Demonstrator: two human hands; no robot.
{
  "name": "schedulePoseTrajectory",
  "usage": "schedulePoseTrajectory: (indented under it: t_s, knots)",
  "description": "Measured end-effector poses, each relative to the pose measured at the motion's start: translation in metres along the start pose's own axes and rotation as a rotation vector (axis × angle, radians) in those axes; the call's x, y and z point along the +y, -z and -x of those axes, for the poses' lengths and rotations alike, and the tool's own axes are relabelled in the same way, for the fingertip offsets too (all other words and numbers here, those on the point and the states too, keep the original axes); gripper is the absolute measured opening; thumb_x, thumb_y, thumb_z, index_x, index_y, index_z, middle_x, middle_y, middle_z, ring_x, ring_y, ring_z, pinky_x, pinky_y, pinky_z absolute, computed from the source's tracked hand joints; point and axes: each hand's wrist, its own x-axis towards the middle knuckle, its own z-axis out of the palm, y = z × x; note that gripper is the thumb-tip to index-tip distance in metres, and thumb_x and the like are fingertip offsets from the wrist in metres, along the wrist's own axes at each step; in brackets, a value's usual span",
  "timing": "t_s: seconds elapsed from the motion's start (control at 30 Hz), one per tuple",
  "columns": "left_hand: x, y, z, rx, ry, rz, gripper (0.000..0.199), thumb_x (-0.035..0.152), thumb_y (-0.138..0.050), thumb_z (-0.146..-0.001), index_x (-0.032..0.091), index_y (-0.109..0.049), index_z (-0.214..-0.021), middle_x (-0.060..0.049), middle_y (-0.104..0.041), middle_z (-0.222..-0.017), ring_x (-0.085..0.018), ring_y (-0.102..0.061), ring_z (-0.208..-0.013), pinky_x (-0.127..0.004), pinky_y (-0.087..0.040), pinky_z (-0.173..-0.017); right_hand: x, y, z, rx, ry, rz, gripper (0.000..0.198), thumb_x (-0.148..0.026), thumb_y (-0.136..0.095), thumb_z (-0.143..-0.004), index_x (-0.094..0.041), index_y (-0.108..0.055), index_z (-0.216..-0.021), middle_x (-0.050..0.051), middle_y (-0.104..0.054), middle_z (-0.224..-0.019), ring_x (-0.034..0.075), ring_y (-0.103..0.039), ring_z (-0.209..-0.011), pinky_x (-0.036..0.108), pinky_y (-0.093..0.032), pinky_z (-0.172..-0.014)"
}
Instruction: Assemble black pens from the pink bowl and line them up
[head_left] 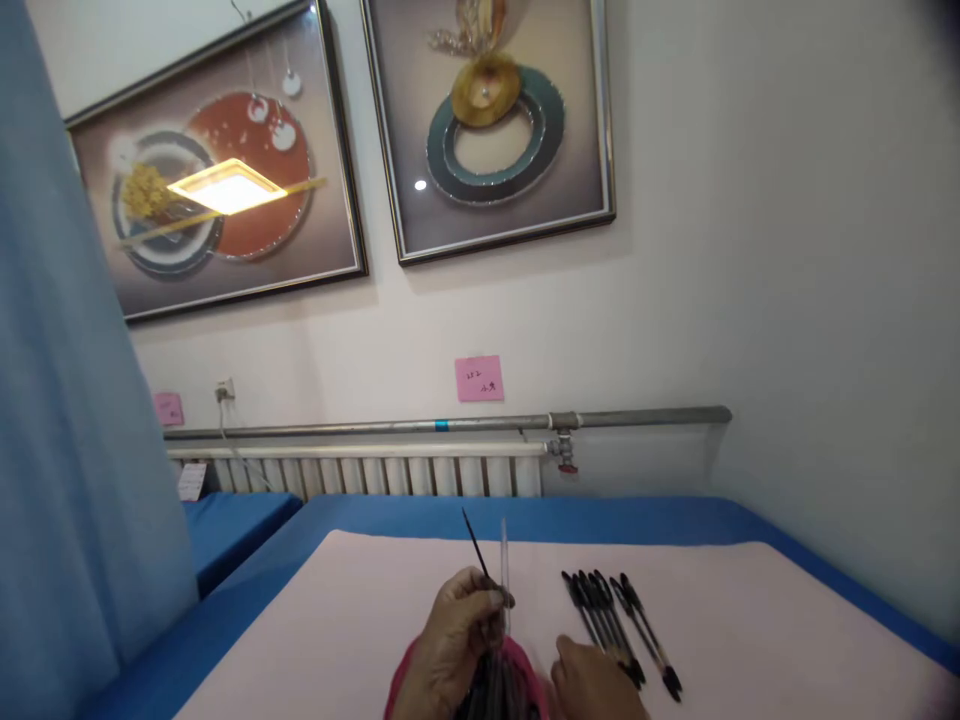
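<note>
My left hand [463, 625] pinches a thin dark pen refill [475, 540] that points up and to the left. A clear pen barrel [505, 560] stands upright by the same fingertips; whether they grip it too I cannot tell. Below that hand is a pink-red container [536, 690] with several dark pens [491, 690] in it. To its right, low over the sheet, my right hand [596, 685] has its fingers curled in; anything inside them is hidden. Beside it lies a row of several black-capped pens [604, 615], with further pens [649, 635] just to the right.
A pale pink sheet [337, 620] covers the blue bed [600, 515]. Behind it are a white radiator [420, 475], a pipe [637, 415] and a valve [566, 455]. A blue curtain [75, 400] hangs at the left. A pink note [480, 378] and framed pictures [495, 230] are on the wall.
</note>
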Motion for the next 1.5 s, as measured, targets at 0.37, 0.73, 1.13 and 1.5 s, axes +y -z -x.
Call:
schedulePoseTrajectory:
  t_s: [0.37, 0.73, 1.13, 1.5]
  knots:
    - [-0.021, 0.031, 0.012, 0.011, 0.033, 0.086, 0.017, 0.017, -0.068, -0.056, 0.014, -0.053, -0.064, 0.004, -0.051, -0.051, -0.006, -0.044, -0.044, -0.019, -0.028, -0.046, -0.055, 0.045, -0.019, -0.208, -0.069, -1.217, 0.026, -0.041, -0.050, -0.079, -0.020, -0.064, -0.085, 0.003, -0.068, -0.087, 0.022, -0.061, -0.086, 0.030, -0.046, -0.076]
    - [-0.007, 0.046, 0.011, 0.305, 0.002, 0.343, 0.025, 0.015, -0.073, -0.058, 0.016, -0.057, -0.077, 0.001, -0.063, -0.067, -0.012, -0.060, -0.061, -0.025, -0.046, -0.061, -0.066, 0.050, -0.011, -0.197, 0.044, -1.012, 0.018, -0.032, -0.045, -0.081, -0.020, -0.058, -0.079, 0.000, -0.062, -0.073, 0.017, -0.058, -0.072, 0.026, -0.044, -0.067]
    - [-0.002, 0.060, 0.009, 0.362, -0.057, 0.445, 0.024, 0.018, -0.072, -0.063, 0.016, -0.055, -0.080, -0.002, -0.064, -0.068, -0.016, -0.064, -0.066, -0.027, -0.050, -0.060, -0.063, 0.037, -0.005, -0.246, 0.174, -0.604, 0.021, -0.028, -0.040, -0.081, -0.023, -0.060, -0.084, 0.002, -0.066, -0.082, 0.019, -0.060, -0.078, 0.029, -0.042, -0.070]
    - [0.002, 0.059, 0.014, 0.324, -0.087, 0.299, 0.029, 0.020, -0.073, -0.060, 0.015, -0.053, -0.080, -0.001, -0.062, -0.067, -0.016, -0.064, -0.064, -0.026, -0.049, -0.059, -0.065, 0.039, -0.005, -0.255, 0.147, -0.602, 0.020, -0.029, -0.041, -0.079, -0.024, -0.060, -0.079, 0.001, -0.067, -0.081, 0.019, -0.060, -0.077, 0.027, -0.042, -0.068]
